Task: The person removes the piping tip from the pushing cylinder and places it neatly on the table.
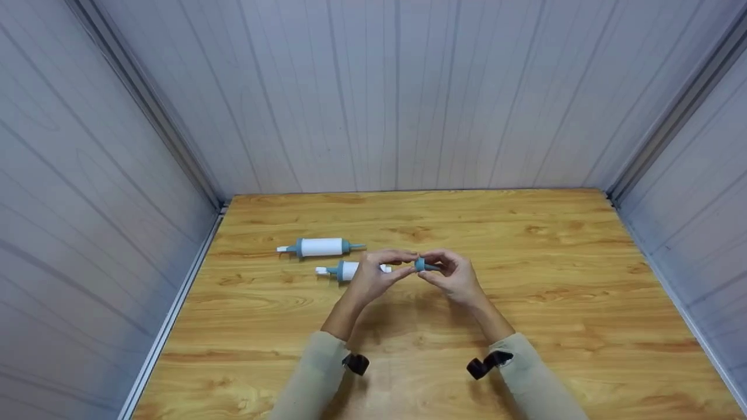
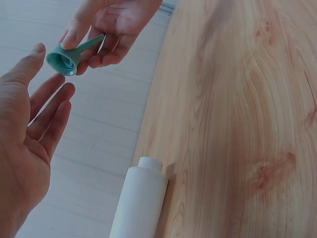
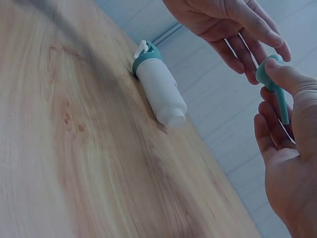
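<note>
Your right hand (image 1: pixel 458 279) pinches a teal, funnel-shaped plastic cap (image 2: pixel 57 57), while your left hand (image 1: pixel 371 276) reaches with thumb and fingers spread at its rim; whether they touch, you cannot tell. The cap is hollow, its wide round mouth turned toward your left hand, its thin straight stem toward your right palm. You hold it just beyond the bare neck of a white cylindrical bottle with a teal collar (image 3: pixel 161 89), lying on its side.
</note>
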The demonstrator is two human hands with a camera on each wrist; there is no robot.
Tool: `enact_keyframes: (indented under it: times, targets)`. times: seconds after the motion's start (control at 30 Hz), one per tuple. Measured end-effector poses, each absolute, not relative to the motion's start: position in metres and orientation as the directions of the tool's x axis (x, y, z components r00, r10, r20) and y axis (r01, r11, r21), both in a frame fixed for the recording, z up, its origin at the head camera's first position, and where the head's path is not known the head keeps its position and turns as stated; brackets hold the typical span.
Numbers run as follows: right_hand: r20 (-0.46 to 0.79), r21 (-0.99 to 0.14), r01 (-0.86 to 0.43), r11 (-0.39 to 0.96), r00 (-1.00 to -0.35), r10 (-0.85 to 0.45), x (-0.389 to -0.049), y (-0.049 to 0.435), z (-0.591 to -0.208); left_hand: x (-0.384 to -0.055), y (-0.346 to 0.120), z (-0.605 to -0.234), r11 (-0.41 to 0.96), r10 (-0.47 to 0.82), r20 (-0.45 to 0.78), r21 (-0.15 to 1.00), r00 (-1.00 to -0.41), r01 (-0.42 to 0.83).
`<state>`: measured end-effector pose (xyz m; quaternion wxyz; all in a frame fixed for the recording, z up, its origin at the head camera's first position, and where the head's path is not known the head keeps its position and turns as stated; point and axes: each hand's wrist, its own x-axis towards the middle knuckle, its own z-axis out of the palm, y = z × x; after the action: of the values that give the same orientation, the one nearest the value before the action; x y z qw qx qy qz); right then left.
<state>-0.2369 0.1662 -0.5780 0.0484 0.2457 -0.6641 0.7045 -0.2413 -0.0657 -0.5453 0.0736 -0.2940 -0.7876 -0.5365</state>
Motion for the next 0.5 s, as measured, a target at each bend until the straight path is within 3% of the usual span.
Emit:
enact_keyframes:
  times: [0.5]
  targets:
    - [0.435, -0.901, -0.416, -0.127, -0.866, -0.246, -0.2372, 0.1642, -0.5813, -0.2420, -0.0637, -0.5456, 0.230, 0.366, 0.395, 0.839, -0.843, 0.493]
